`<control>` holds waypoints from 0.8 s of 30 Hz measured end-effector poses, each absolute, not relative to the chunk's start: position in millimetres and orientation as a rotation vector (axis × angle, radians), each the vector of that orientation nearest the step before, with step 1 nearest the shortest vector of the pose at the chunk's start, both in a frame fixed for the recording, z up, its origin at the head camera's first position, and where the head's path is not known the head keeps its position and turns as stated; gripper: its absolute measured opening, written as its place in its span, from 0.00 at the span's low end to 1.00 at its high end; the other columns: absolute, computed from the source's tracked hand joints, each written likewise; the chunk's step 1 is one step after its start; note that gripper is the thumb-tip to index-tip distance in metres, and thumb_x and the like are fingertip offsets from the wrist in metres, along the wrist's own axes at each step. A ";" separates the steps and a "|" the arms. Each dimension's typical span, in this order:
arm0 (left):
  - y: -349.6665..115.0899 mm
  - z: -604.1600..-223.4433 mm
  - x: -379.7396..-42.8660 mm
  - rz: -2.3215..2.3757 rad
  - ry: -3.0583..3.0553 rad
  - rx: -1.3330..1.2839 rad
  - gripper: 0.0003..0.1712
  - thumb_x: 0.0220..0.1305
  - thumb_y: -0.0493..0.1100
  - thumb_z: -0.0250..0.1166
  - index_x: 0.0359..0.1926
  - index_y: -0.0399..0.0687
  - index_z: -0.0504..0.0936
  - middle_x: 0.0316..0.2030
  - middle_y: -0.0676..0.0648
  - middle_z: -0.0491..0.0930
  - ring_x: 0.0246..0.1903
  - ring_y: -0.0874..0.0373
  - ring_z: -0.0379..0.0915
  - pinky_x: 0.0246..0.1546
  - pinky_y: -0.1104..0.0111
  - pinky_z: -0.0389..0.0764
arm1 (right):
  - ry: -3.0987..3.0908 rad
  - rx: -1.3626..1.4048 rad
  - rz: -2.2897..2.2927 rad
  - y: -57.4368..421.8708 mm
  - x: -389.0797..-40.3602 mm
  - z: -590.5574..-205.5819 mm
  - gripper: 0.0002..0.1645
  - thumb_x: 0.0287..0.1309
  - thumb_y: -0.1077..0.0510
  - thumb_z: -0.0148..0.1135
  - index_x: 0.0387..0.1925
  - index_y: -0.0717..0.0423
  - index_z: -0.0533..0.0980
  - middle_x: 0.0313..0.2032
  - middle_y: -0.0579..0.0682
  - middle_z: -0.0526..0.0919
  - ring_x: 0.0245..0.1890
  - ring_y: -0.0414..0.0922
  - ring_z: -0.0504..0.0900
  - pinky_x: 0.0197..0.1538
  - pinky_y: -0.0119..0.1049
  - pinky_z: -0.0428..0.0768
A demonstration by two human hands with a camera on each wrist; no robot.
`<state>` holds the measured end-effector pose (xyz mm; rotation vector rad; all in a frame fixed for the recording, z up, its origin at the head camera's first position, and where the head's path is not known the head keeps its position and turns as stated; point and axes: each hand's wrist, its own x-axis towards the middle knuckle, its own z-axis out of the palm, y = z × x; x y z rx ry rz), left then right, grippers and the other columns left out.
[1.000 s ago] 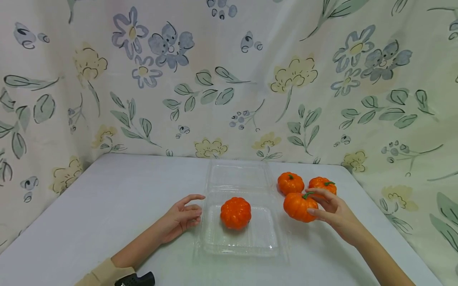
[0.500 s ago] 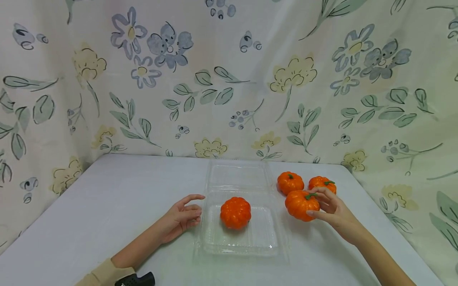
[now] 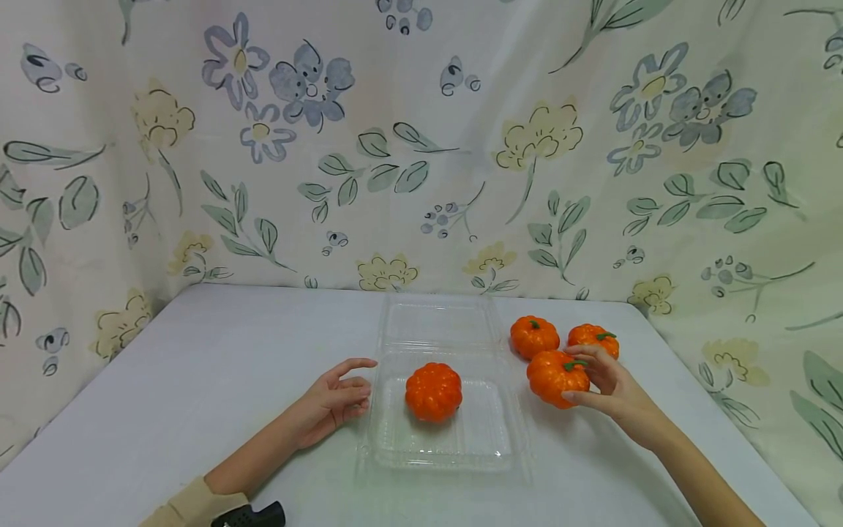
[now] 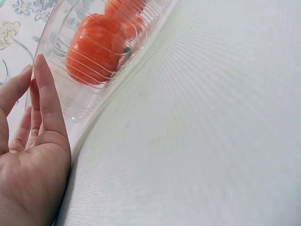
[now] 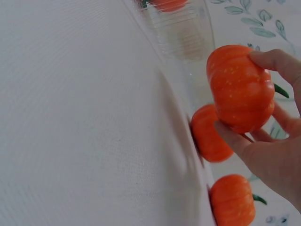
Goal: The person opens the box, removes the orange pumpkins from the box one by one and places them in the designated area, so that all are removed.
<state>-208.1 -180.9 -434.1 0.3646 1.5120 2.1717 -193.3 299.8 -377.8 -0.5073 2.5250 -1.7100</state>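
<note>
My right hand (image 3: 615, 395) grips an orange toy pumpkin (image 3: 557, 379) with a green stem, thumb on the near side and fingers behind. In the right wrist view, this pumpkin (image 5: 240, 89) appears lifted off the table. A clear plastic clamshell container (image 3: 448, 455) lies opened flat in the middle, its lid toward the back. Inside sits another pumpkin (image 3: 433, 393), its stem hidden from above; the left wrist view shows a stem low on its side. At the container's left edge, my left hand (image 3: 336, 406) has loosely bent fingers; whether they touch the rim I cannot tell.
Two more pumpkins stand behind the held one, one at the back (image 3: 534, 337) and one farther right (image 3: 594, 339), partly covered by my right hand. The white table (image 3: 217, 366) ends at a floral curtain (image 3: 421, 168). A black strap device (image 3: 250, 514) is on the left wrist.
The pumpkin in my right hand has shifted slightly right and turned a little, its stem now farther right. My left hand and the container have stayed in place.
</note>
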 end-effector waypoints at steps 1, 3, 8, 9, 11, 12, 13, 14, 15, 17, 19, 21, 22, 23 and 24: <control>-180.9 -433.9 -208.0 2.171 1.512 0.366 0.23 0.77 0.33 0.60 0.68 0.51 0.67 0.38 0.53 0.80 0.34 0.63 0.81 0.44 0.75 0.87 | 2.524 -0.506 -1.709 299.9 -193.6 -378.1 0.33 0.68 0.64 0.68 0.70 0.57 0.66 0.64 0.36 0.72 0.61 0.22 0.72 0.58 0.22 0.78; -181.4 -433.6 -207.9 2.171 1.508 0.376 0.23 0.77 0.33 0.60 0.68 0.51 0.68 0.39 0.53 0.81 0.34 0.63 0.81 0.45 0.74 0.87 | 2.522 -0.499 -1.702 300.2 -194.5 -378.9 0.36 0.67 0.63 0.69 0.72 0.58 0.65 0.67 0.37 0.71 0.62 0.21 0.71 0.59 0.20 0.77; -181.5 -432.8 -207.8 2.169 1.510 0.389 0.23 0.78 0.34 0.60 0.67 0.53 0.68 0.39 0.53 0.81 0.35 0.63 0.81 0.45 0.75 0.87 | 2.514 -0.456 -1.676 300.7 -196.2 -380.1 0.42 0.67 0.62 0.69 0.77 0.60 0.62 0.78 0.57 0.61 0.62 0.18 0.66 0.59 0.19 0.75; -181.5 -432.7 -208.0 2.168 1.510 0.392 0.23 0.78 0.34 0.60 0.67 0.53 0.68 0.39 0.53 0.81 0.35 0.63 0.81 0.45 0.75 0.87 | 2.511 -0.446 -1.673 300.8 -196.5 -380.4 0.43 0.66 0.61 0.69 0.77 0.61 0.61 0.79 0.61 0.57 0.62 0.17 0.66 0.59 0.18 0.74; -181.5 -432.8 -207.9 2.168 1.511 0.396 0.23 0.78 0.33 0.60 0.67 0.53 0.68 0.39 0.53 0.81 0.35 0.63 0.81 0.45 0.75 0.87 | 2.508 -0.430 -1.665 301.0 -197.0 -381.1 0.43 0.66 0.61 0.70 0.77 0.62 0.61 0.80 0.65 0.54 0.62 0.16 0.65 0.59 0.18 0.74; -181.3 -432.8 -207.7 2.167 1.512 0.397 0.22 0.78 0.33 0.60 0.67 0.53 0.68 0.39 0.53 0.81 0.35 0.63 0.81 0.45 0.75 0.87 | 2.510 -0.424 -1.659 301.0 -197.3 -381.5 0.43 0.66 0.60 0.70 0.77 0.62 0.61 0.80 0.65 0.54 0.61 0.16 0.66 0.59 0.18 0.74; -181.2 -432.8 -207.6 2.167 1.511 0.399 0.22 0.78 0.33 0.60 0.67 0.53 0.68 0.39 0.53 0.81 0.35 0.64 0.81 0.45 0.75 0.87 | 2.509 -0.419 -1.657 301.0 -197.6 -381.9 0.43 0.66 0.60 0.70 0.77 0.62 0.61 0.80 0.66 0.54 0.61 0.17 0.67 0.59 0.18 0.74; -181.4 -433.1 -207.6 2.167 1.510 0.406 0.22 0.78 0.33 0.59 0.67 0.53 0.68 0.39 0.53 0.81 0.35 0.63 0.81 0.45 0.75 0.87 | 2.509 -0.415 -1.654 300.9 -197.9 -382.4 0.43 0.66 0.60 0.70 0.77 0.62 0.61 0.80 0.65 0.54 0.61 0.17 0.68 0.59 0.19 0.75; -181.4 -433.2 -207.5 2.168 1.510 0.406 0.22 0.78 0.33 0.59 0.67 0.53 0.69 0.39 0.53 0.81 0.35 0.63 0.81 0.45 0.75 0.87 | 2.509 -0.405 -1.649 300.9 -198.1 -382.8 0.44 0.66 0.60 0.70 0.77 0.62 0.61 0.80 0.65 0.55 0.61 0.19 0.69 0.58 0.20 0.76; -181.0 -433.2 -207.3 2.170 1.510 0.400 0.22 0.78 0.33 0.59 0.67 0.54 0.69 0.38 0.53 0.80 0.35 0.64 0.81 0.44 0.75 0.87 | 2.513 -0.390 -1.637 300.8 -198.5 -383.5 0.44 0.66 0.60 0.70 0.77 0.62 0.61 0.79 0.64 0.56 0.65 0.30 0.71 0.58 0.20 0.77; -180.8 -433.4 -207.4 2.174 1.509 0.399 0.23 0.78 0.33 0.59 0.67 0.53 0.69 0.38 0.53 0.80 0.34 0.64 0.82 0.44 0.75 0.87 | 2.514 -0.372 -1.626 300.9 -199.2 -384.3 0.44 0.66 0.59 0.70 0.77 0.63 0.61 0.80 0.64 0.55 0.72 0.46 0.69 0.57 0.20 0.76; -180.6 -433.6 -207.5 2.177 1.507 0.397 0.23 0.77 0.32 0.59 0.67 0.53 0.69 0.38 0.53 0.80 0.34 0.64 0.82 0.44 0.75 0.87 | 2.514 -0.354 -1.613 301.0 -200.0 -385.0 0.45 0.66 0.59 0.70 0.78 0.63 0.60 0.80 0.64 0.54 0.76 0.63 0.63 0.56 0.19 0.74; -180.6 -433.7 -207.5 2.178 1.507 0.400 0.23 0.77 0.32 0.59 0.67 0.53 0.69 0.38 0.53 0.80 0.34 0.64 0.82 0.44 0.75 0.87 | 2.511 -0.349 -1.612 301.1 -200.4 -385.4 0.45 0.66 0.59 0.70 0.78 0.64 0.60 0.81 0.65 0.53 0.76 0.70 0.59 0.56 0.18 0.74; -180.7 -433.8 -207.5 2.179 1.507 0.403 0.23 0.77 0.32 0.59 0.67 0.53 0.69 0.38 0.53 0.81 0.34 0.64 0.82 0.44 0.75 0.87 | 2.510 -0.346 -1.610 301.2 -200.9 -385.9 0.45 0.66 0.59 0.70 0.78 0.64 0.60 0.81 0.65 0.52 0.77 0.73 0.55 0.56 0.18 0.73; -180.8 -433.9 -207.5 2.179 1.505 0.403 0.23 0.77 0.32 0.59 0.67 0.53 0.69 0.38 0.53 0.81 0.34 0.64 0.82 0.44 0.75 0.87 | 2.513 -0.343 -1.606 301.3 -201.4 -386.4 0.45 0.66 0.58 0.70 0.78 0.64 0.60 0.81 0.65 0.52 0.77 0.75 0.54 0.56 0.17 0.72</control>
